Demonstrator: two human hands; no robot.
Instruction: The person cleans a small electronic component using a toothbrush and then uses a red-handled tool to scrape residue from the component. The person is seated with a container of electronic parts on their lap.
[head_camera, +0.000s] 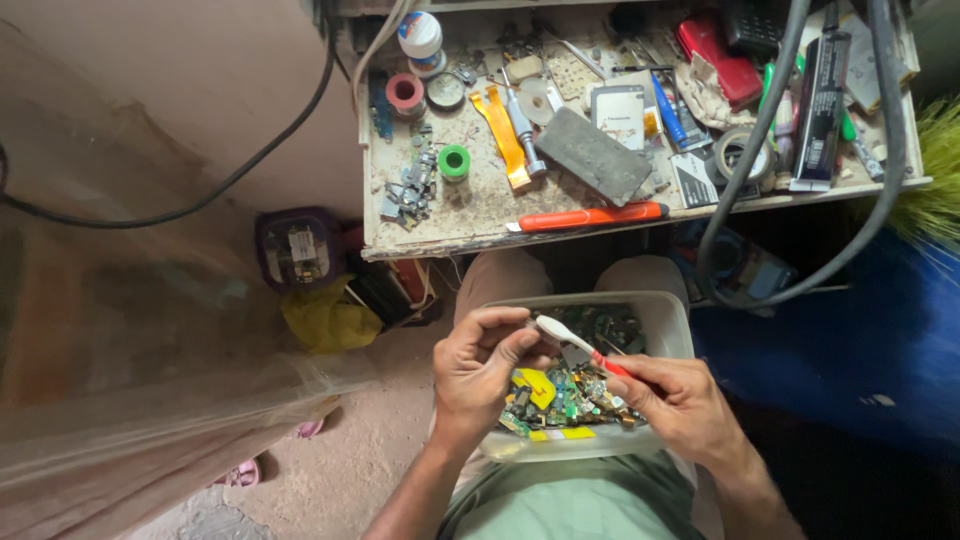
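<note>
While left hand (480, 365) pinches small part, right hand (678, 400) holds toothbrush (580, 345).

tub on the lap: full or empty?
Nearly full. The clear plastic tub holds a heap of small circuit boards reaching close to its rim.

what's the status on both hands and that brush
Left hand pinching brush head. Right hand gripping toothbrush handle. Over tub of circuit boards.

our two forearms are bare, no sleeves reaching them, and our left hand (480, 365) and right hand (680, 400) wear no gloves, rings or watch. we wear a pale green shirt (570, 505) and light beige trousers (505, 275).
</note>
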